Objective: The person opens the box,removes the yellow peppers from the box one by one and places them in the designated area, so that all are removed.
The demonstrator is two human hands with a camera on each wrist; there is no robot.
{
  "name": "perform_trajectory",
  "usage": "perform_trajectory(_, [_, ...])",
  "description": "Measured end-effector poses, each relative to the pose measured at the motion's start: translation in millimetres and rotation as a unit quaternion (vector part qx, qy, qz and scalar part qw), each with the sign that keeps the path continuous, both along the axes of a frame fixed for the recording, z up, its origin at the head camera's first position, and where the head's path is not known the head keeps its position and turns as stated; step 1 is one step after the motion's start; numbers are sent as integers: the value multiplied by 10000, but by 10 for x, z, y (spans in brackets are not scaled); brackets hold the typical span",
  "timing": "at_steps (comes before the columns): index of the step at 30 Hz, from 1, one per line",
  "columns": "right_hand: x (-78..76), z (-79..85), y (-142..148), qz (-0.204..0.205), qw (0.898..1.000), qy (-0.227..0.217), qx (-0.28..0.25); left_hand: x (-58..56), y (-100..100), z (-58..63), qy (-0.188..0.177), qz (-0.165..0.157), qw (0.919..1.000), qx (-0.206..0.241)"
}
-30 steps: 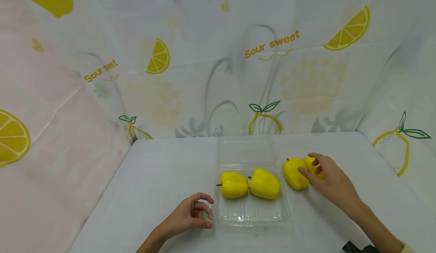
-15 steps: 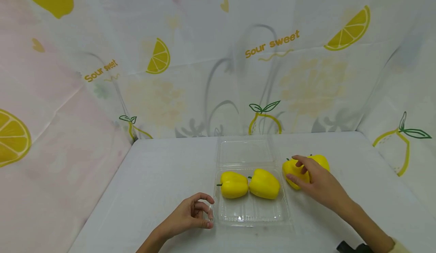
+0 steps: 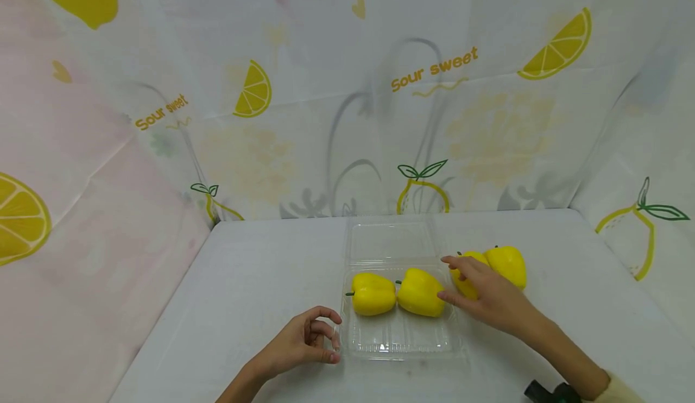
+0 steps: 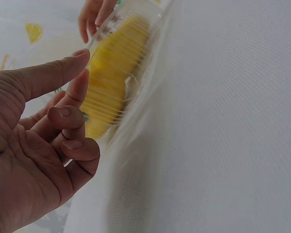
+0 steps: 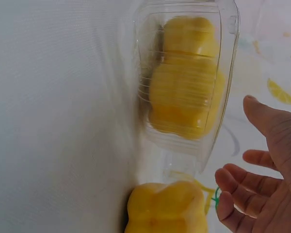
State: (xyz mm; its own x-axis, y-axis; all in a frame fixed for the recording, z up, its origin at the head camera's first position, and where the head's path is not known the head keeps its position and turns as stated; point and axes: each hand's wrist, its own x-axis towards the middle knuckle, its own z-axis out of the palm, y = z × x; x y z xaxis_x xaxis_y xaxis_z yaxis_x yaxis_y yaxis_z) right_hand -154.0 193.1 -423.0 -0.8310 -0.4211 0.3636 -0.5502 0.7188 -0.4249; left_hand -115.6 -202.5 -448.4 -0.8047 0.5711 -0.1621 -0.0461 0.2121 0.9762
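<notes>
A clear plastic clamshell container (image 3: 402, 347) lies on the white table with its lid (image 3: 391, 241) folded back. Inside sit two yellow bell peppers, the left pepper (image 3: 374, 294) and the right pepper (image 3: 420, 292), side by side. My left hand (image 3: 304, 339) pinches the container's left rim between thumb and curled fingers; the left wrist view shows the thumb (image 4: 58, 73) right at that rim. Holding nothing, my right hand (image 3: 488, 294) has its fingers parted over the container's right edge and partly hides a third pepper (image 3: 471, 259). Below the right hand's fingers (image 5: 242, 182), a pepper (image 5: 167, 208) shows outside the container.
Another yellow pepper (image 3: 508, 265) stands beside the third one, right of the container. A dark object (image 3: 551, 393) shows at the right forearm. A lemon-print cloth (image 3: 326, 119) hangs behind and along both sides of the table (image 3: 260, 270).
My right hand has moved left, from over the peppers outside toward the container's right edge, uncovering the far-right pepper. My left hand has stayed at the left rim.
</notes>
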Motion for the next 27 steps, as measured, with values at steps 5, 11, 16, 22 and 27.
perform_trajectory(5, [-28, -33, -51, 182, 9998, -77, 55, -3, 2, 8, -30, -1, 10000, 26])
perform_trajectory(11, [-44, -38, -113, 252, 9991, -105, 333, -4, 6, 11, -33, -10, 10000, 58])
perform_trajectory(16, [-43, -38, -143, 323, 9984, -10, 461, -6, 4, 8, -5, -25, 10000, 73])
perform_trajectory(22, [-67, -52, -196, 600, 9963, 174, 582, -9, 1, 0, -6, -37, 10000, 90])
perform_trajectory(27, [-82, -69, -239, 700, 9943, 264, 754, -13, -5, -17, -20, -38, 9999, 111])
